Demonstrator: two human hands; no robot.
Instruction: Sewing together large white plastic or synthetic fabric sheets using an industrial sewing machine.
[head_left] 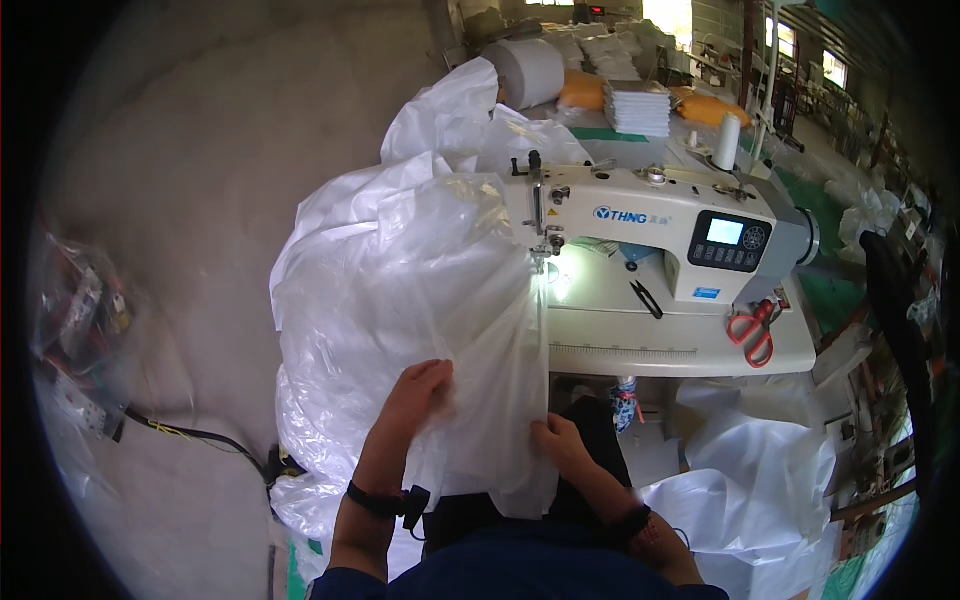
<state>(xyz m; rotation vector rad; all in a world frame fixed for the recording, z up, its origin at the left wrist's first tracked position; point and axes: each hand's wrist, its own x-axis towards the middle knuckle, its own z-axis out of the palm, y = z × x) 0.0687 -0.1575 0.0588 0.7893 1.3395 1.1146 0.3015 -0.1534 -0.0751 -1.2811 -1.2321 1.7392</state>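
A large, crumpled, translucent white plastic sheet drapes over the left of the sewing machine and down over my lap. Its straight right edge runs under the lit needle area. My right hand pinches that edge below the machine table, thumb and fingers closed on it. Over the middle of the sheet is my left hand, fingers stretched toward the right and partly smeared by motion. I cannot tell whether it touches the plastic.
Black thread snips and red-handled scissors lie on the machine table. A white thread cone stands behind the machine. White sheeting hangs at the lower right. Stacked white packs and a large roll are at the back.
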